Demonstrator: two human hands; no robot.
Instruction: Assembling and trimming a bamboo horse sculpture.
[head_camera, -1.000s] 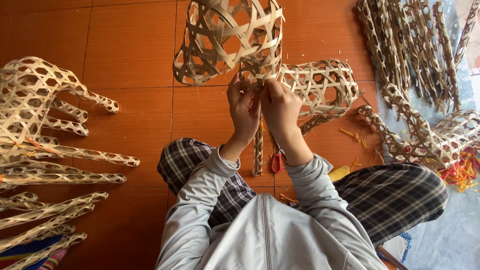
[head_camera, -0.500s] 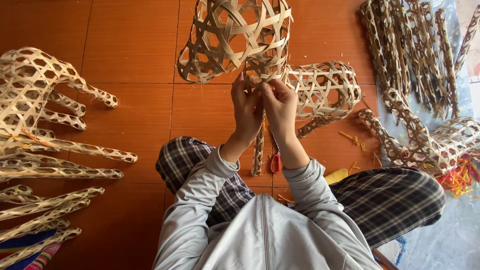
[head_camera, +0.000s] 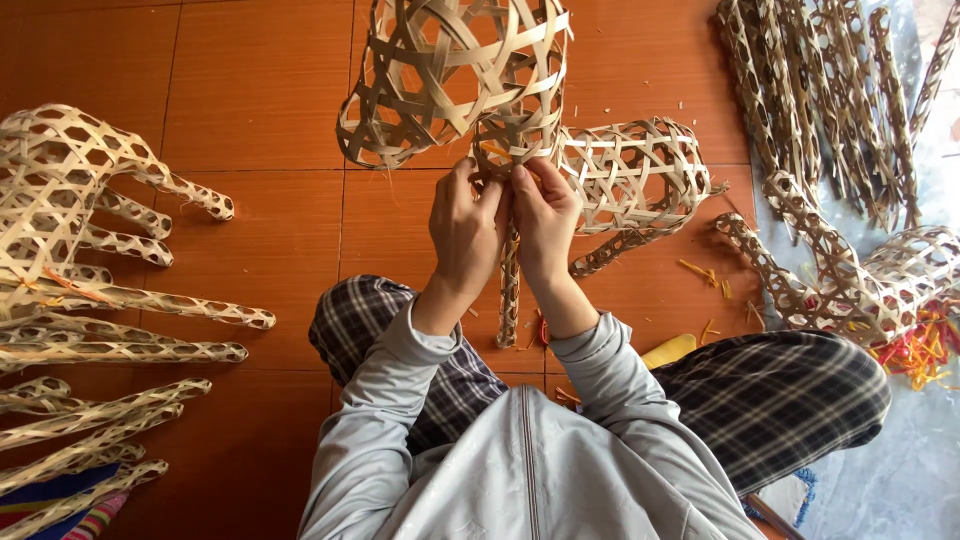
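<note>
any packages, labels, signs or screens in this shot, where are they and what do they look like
None in view: no package, label, sign or screen.
Only woven bamboo pieces lie on the orange tiled floor.
Both the left hand and right hand grip a tan woven bamboo frame.

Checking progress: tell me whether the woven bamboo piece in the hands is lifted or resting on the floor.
Lifted: both hands, left and right, grip the woven bamboo piece by its narrow neck.
</note>
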